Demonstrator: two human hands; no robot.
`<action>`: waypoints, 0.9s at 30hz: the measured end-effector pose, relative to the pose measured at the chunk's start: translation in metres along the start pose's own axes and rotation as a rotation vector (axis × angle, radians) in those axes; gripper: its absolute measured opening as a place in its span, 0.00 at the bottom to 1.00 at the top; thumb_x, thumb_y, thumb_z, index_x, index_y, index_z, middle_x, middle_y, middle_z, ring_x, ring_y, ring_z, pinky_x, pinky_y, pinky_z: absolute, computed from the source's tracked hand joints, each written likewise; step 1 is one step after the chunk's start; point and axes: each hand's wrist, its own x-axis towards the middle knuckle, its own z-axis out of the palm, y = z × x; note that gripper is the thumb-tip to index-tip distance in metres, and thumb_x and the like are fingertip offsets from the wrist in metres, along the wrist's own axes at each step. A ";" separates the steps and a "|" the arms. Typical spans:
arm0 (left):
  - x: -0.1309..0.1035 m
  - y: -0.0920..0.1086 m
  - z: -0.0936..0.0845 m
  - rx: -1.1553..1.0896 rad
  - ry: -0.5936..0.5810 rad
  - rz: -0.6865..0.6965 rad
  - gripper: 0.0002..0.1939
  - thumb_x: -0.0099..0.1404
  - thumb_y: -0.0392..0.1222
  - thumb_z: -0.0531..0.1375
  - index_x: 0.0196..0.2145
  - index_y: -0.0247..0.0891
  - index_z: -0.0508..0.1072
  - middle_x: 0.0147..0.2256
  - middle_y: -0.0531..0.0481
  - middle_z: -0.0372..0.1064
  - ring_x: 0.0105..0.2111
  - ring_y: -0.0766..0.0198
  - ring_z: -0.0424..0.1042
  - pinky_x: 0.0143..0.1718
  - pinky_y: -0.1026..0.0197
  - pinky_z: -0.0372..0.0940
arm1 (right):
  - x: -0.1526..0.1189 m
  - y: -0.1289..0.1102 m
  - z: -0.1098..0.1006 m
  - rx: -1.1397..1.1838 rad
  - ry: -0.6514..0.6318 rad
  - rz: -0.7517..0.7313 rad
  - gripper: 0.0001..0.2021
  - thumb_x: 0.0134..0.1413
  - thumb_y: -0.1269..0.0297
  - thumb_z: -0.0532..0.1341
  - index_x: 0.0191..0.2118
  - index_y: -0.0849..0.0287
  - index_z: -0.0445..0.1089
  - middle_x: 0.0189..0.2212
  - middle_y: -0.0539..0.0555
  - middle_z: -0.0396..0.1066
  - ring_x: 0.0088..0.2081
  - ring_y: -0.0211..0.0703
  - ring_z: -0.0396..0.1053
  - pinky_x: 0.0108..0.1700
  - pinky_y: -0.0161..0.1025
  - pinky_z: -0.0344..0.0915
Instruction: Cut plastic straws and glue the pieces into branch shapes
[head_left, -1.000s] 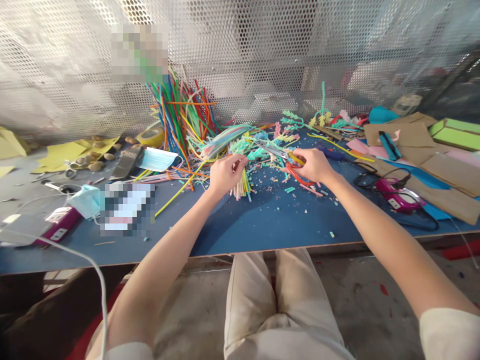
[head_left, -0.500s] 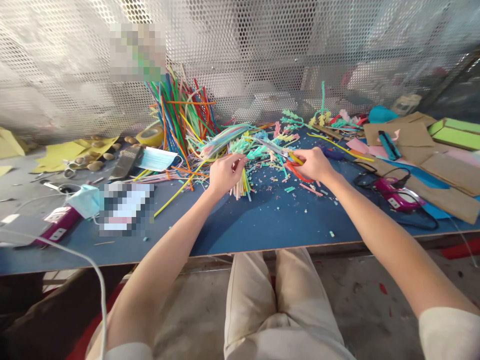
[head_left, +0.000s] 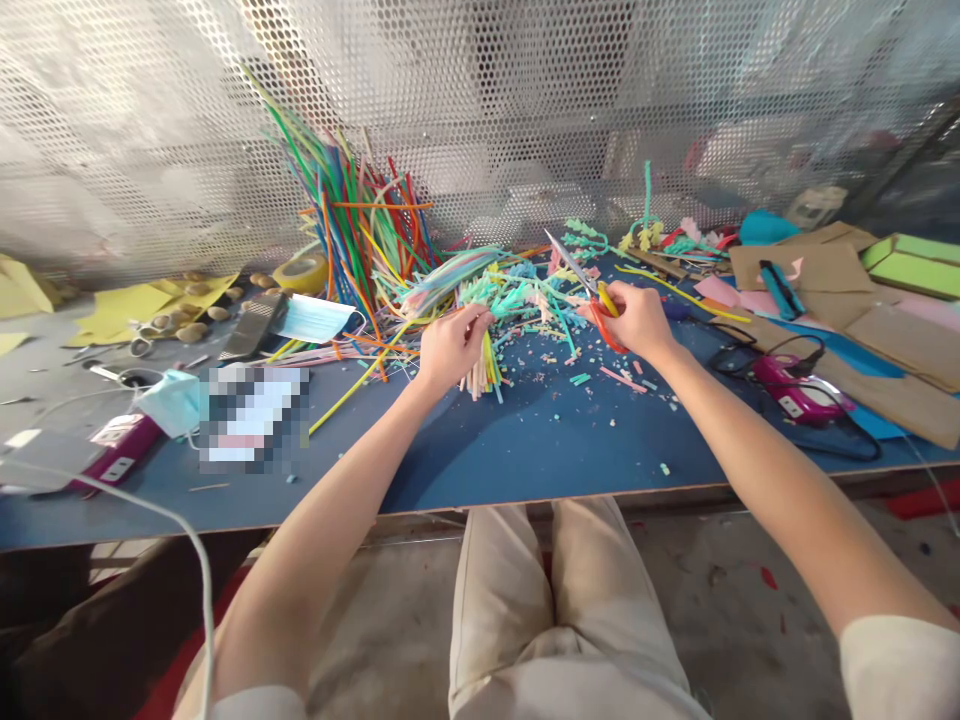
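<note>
Blue surface (head_left: 525, 455) | left hand (head_left: 448, 348), grip unclear | right hand (head_left: 642, 322) grips scissors (head_left: 592, 288), 1 o'clock | seemingly between snips; another needs realigned blades (head_left: 567, 256)

1. Lit brightly and diffusely, apparently from beyond the perforated panel (head_left: 480, 120); palest toward upper left.
2. Dimmer across the floor (head_left: 375, 620); nearly black at lower left.
3. Shadowed softly on the tabletop (head_left: 525, 450) below the left hand (head_left: 452, 350).
4. Grayed by sheen at the tabletop's left end; shiny along the blades of the scissors (head_left: 574, 265).
5. Stretched toward the corners, wide-angle style.
6. Soft in fine detail, hazy behind the panel; pixelated in one patch at left.
</note>
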 end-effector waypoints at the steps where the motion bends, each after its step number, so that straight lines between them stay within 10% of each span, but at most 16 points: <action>1: 0.000 0.000 0.000 0.000 0.002 -0.004 0.17 0.79 0.50 0.54 0.43 0.41 0.81 0.29 0.49 0.76 0.30 0.61 0.73 0.31 0.61 0.54 | 0.000 0.000 -0.001 -0.023 0.002 -0.007 0.30 0.55 0.28 0.64 0.31 0.54 0.68 0.24 0.55 0.73 0.29 0.47 0.66 0.32 0.42 0.58; 27: -0.002 0.007 -0.008 -0.175 -0.055 0.053 0.20 0.79 0.53 0.49 0.39 0.40 0.75 0.25 0.54 0.65 0.25 0.65 0.62 0.32 0.62 0.55 | -0.003 -0.002 0.002 -0.161 -0.056 -0.256 0.26 0.58 0.34 0.65 0.37 0.52 0.59 0.37 0.57 0.75 0.41 0.53 0.72 0.39 0.44 0.59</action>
